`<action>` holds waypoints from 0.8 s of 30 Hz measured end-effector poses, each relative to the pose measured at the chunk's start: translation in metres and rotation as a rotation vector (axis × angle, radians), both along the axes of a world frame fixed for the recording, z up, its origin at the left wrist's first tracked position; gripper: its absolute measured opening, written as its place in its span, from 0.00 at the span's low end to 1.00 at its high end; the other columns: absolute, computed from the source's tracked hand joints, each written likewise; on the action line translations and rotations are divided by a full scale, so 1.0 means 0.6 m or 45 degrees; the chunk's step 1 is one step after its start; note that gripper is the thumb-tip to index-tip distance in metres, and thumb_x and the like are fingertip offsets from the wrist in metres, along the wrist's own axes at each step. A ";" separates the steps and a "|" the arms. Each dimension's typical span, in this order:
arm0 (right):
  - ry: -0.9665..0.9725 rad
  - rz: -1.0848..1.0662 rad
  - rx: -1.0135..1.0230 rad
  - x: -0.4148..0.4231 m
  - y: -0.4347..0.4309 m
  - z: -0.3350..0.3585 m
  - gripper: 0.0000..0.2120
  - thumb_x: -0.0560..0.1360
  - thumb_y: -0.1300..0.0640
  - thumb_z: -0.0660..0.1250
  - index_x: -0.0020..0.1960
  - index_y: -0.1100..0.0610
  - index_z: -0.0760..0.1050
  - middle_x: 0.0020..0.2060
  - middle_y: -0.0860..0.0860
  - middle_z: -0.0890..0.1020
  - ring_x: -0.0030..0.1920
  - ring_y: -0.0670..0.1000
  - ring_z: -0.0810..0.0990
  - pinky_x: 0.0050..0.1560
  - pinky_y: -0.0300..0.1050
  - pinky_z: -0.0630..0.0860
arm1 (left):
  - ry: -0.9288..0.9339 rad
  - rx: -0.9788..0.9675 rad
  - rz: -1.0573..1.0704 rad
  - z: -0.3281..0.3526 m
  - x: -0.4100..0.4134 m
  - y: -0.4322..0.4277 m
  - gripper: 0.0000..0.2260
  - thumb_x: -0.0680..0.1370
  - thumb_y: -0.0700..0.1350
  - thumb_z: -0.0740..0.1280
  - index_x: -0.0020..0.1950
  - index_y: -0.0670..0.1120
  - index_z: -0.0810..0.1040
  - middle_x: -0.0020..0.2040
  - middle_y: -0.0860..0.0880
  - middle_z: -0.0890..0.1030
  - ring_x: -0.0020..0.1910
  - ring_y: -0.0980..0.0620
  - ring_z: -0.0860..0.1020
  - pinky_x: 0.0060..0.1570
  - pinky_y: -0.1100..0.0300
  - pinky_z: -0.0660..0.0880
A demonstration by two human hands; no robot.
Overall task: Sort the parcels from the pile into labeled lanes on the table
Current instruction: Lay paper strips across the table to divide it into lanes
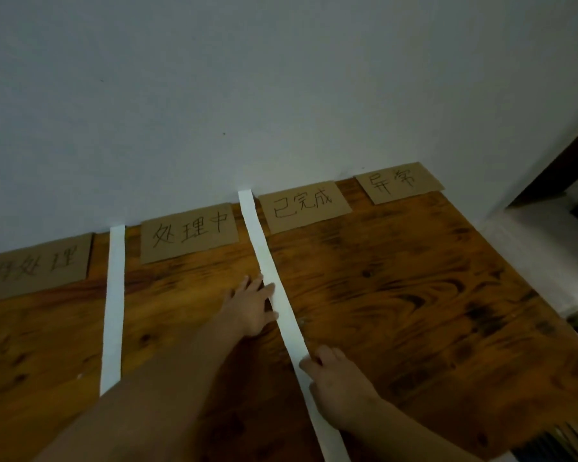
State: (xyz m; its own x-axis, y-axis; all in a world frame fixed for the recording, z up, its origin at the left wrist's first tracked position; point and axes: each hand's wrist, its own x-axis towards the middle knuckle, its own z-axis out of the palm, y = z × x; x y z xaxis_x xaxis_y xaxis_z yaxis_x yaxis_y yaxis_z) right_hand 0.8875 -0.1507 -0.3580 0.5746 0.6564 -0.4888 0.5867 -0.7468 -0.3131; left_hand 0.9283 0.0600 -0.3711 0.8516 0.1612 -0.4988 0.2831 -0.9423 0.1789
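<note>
**Lane divider could skew**

Head view: the left hand (249, 306) lies flat, fingers straight, against the white strip (264, 248) on the tabletop (414, 295). The right hand (334, 385) has its grip pinched on the strip's nearer stretch. A sideways tug would likely slant that lane. No parcels are in view.

L edge cuts the far-left label (34, 266); writing too faint to read. Near end of left strip (114, 295) hidden behind left forearm (154, 395). Right strip (274, 285) partly under right hand (337, 391), end runs off btm edge. Striped thing (561, 438) btm-right: too dark, can't ID.
</note>
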 end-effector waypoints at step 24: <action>-0.182 0.381 0.163 -0.105 0.256 0.188 0.24 0.80 0.48 0.59 0.74 0.52 0.62 0.69 0.55 0.66 0.70 0.57 0.63 0.69 0.54 0.65 | -0.229 0.072 0.794 0.191 -0.412 0.249 0.34 0.77 0.61 0.60 0.78 0.49 0.51 0.78 0.44 0.48 0.77 0.43 0.44 0.75 0.48 0.46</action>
State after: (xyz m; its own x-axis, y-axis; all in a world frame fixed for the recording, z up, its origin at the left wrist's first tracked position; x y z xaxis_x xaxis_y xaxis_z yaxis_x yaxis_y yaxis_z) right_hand 0.8246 0.0027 -0.2451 0.4039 0.8570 -0.3200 0.8184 -0.4948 -0.2921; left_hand 0.6813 0.2096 -0.2563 0.6591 0.6740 -0.3337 0.7503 -0.6201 0.2293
